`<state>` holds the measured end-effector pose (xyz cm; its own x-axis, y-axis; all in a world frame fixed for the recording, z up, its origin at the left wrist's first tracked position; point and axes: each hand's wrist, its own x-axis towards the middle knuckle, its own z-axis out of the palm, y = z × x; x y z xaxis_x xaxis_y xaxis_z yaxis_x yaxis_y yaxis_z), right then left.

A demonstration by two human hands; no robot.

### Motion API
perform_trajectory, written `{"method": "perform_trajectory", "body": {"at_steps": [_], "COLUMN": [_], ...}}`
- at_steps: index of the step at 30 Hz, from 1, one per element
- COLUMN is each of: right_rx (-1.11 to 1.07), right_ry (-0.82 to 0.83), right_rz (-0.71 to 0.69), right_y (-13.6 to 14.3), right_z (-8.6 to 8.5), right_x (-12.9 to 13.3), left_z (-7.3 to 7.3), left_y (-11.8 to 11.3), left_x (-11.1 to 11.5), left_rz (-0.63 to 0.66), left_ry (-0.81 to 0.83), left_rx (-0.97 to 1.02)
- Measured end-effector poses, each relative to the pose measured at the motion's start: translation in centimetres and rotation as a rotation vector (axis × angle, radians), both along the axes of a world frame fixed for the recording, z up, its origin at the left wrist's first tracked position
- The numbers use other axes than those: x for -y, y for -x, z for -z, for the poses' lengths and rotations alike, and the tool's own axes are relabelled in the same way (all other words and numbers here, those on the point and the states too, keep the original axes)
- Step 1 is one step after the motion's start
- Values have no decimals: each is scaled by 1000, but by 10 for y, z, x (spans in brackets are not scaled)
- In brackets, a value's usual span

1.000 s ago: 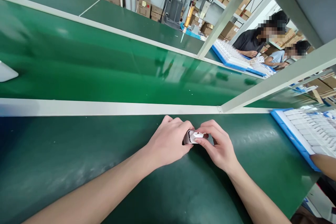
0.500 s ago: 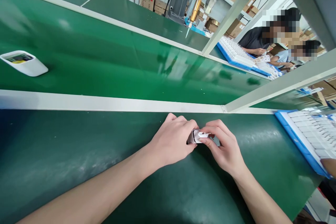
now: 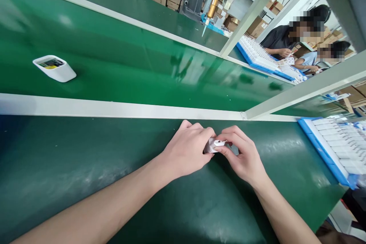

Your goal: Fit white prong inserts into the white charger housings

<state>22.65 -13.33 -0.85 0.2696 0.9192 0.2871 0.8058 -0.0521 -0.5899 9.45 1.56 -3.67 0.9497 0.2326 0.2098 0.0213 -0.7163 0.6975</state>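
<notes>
Between my two hands is a small white casing (image 3: 211,145), held above the dark green worktop (image 3: 85,152). My left hand (image 3: 190,148) wraps round its left end, fingers closed, and hides most of it. The thumb and index finger of my right hand (image 3: 240,152) pinch a small white part (image 3: 219,143) at the casing's open right end. The part looks partly inside the casing; its inner end is hidden. A white oval housing (image 3: 55,68) lies on the green conveyor belt beyond the white rail, at the left.
A blue-edged tray (image 3: 328,152) with rows of white parts lies at the right. White frame bars (image 3: 303,87) slant across the right side. Behind stand a dispenser with a needle tip (image 3: 213,5), another blue tray (image 3: 257,55), cartons and two people.
The white part sits slightly closer to the casing. The oval housing on the belt has shifted right. A hand at the right-hand tray is gone from view.
</notes>
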Motion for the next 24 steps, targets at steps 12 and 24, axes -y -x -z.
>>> {"method": "perform_trajectory", "body": {"at_steps": [12, 24], "right_rx": [112, 106], "right_ry": [11, 134], "right_rz": [-16, 639], "right_y": [5, -105], "right_z": [6, 20], "right_x": [-4, 90], "left_z": [-3, -84], "left_y": [3, 54], "left_x": [1, -119], "left_rz": [-24, -465], "left_ry": [-46, -373], "left_rx": [-43, -371]}}
